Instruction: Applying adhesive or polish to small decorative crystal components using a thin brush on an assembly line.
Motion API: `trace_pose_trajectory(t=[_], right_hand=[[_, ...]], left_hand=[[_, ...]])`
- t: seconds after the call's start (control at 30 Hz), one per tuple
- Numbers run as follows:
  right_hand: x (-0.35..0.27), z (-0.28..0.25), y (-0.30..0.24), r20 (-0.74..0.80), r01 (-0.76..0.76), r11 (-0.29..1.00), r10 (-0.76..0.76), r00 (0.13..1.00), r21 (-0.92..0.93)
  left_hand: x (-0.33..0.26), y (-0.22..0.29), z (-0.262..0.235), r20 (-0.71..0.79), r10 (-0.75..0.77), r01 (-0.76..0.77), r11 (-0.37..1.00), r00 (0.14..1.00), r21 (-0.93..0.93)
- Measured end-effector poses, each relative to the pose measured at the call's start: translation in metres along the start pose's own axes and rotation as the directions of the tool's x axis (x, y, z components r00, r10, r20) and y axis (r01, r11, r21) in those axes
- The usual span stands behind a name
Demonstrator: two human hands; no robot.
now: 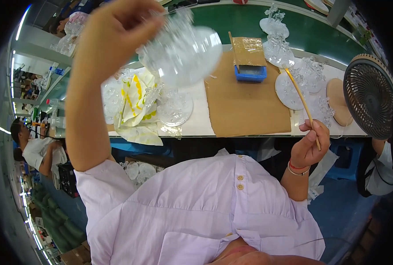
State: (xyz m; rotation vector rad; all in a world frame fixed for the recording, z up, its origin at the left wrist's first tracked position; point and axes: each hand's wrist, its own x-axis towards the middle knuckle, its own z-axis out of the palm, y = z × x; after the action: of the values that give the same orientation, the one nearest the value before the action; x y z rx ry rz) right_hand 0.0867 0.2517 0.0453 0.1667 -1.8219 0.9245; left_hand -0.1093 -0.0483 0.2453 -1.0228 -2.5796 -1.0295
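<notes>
My left hand is raised at the upper left, its fingers pinched on a clear plastic ornament with a round flat base; both are smeared by motion. Between the fingers of my right hand, at the table's front edge, is a thin wooden stick slanting up and away. Its far tip overlaps the clear round pieces on the right; whether it touches them I cannot tell. A small blue box with a taped cardboard flap stands on the brown cardboard sheet.
A crumpled white and yellow cloth or bag lies among more clear ornaments on the left. At the right stands a black fan beside a tan oval piece. Behind runs a green surface. Another person is at the far left.
</notes>
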Motion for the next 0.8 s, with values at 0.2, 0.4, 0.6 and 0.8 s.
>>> trace_pose_trajectory(t=[0.2,0.4,0.6,0.8], right_hand=[[-0.008,0.000,0.005,0.064,-0.003,1.000,0.002,0.998,0.016],[-0.014,0.004,0.019,0.073,0.063,0.998,-0.063,0.995,-0.002],[-0.025,-0.005,0.026,0.015,-0.063,0.991,0.062,0.998,0.114],[-0.019,0.002,0.025,0.066,-0.018,0.997,0.013,0.998,0.070]], left_hand=[[-0.083,0.012,0.118,0.168,0.012,-0.026,0.997,0.986,0.079],[-0.105,-0.019,0.206,0.111,0.065,-0.075,0.993,0.992,0.086],[-0.054,-0.054,0.129,-0.218,0.322,-0.252,0.921,0.921,0.298],[-0.015,-0.157,0.028,-0.185,-0.143,0.233,0.650,0.972,0.723]])
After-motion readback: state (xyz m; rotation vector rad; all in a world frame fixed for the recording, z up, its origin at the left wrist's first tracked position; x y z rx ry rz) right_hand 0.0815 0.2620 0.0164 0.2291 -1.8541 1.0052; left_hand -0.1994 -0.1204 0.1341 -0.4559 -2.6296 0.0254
